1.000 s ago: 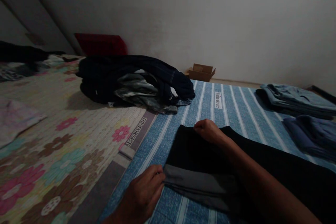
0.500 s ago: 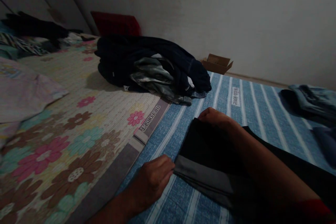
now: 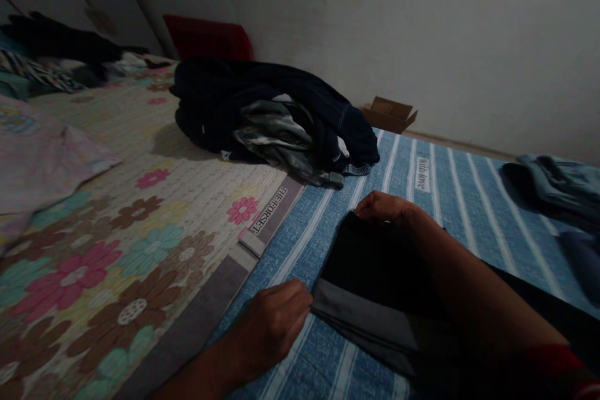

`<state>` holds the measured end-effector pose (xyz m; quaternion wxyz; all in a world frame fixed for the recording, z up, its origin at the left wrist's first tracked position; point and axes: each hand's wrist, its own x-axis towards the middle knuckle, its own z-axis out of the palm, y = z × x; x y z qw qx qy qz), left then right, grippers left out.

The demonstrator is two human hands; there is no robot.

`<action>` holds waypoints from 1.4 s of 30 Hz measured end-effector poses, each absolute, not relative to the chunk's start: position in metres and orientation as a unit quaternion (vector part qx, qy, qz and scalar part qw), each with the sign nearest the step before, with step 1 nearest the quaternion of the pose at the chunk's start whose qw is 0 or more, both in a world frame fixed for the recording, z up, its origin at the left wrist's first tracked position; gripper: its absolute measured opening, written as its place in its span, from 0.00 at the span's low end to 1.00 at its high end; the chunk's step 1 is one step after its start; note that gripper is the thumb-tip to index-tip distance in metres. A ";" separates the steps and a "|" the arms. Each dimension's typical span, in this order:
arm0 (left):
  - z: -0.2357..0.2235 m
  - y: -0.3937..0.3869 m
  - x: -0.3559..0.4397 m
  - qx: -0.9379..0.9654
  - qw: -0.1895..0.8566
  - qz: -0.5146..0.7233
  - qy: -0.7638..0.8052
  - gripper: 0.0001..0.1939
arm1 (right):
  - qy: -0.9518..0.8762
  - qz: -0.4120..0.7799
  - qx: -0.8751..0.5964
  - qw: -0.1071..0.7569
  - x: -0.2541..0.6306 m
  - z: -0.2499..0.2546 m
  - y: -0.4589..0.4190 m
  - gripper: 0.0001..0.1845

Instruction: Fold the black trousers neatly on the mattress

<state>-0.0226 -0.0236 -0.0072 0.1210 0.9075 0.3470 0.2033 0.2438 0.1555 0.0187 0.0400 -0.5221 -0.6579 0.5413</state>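
Note:
A black garment (image 3: 375, 262) with a grey band lies flat on a blue striped sheet (image 3: 440, 187). My left hand (image 3: 274, 322) is closed, pinching the near left corner of the grey band. My right hand (image 3: 384, 207) is closed on the far left corner of the black cloth. My right forearm stretches across the garment and hides its middle.
A heap of dark blue and grey clothes (image 3: 267, 115) lies just beyond. A floral bedsheet (image 3: 117, 219) covers the left side. Folded blue clothes (image 3: 557, 184) sit at the right edge. A small cardboard box (image 3: 389, 114) stands by the wall, a red cushion (image 3: 206, 37) at the back.
The view has shifted left over the last second. Both hands kept their hold on the same two corners of the black garment, with hardly any movement in the last half second.

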 end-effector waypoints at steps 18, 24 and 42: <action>-0.011 -0.025 -0.024 0.908 0.136 0.182 0.353 0.13 | -0.635 0.557 -0.532 0.061 0.240 0.006 0.162 0.04; -0.004 -0.028 -0.019 0.908 0.103 0.184 0.362 0.13 | -0.632 0.561 -0.531 0.068 0.240 0.007 0.160 0.04; -0.012 -0.033 -0.012 0.910 0.028 0.194 0.365 0.11 | -0.616 0.559 -0.548 0.089 0.239 0.006 0.158 0.04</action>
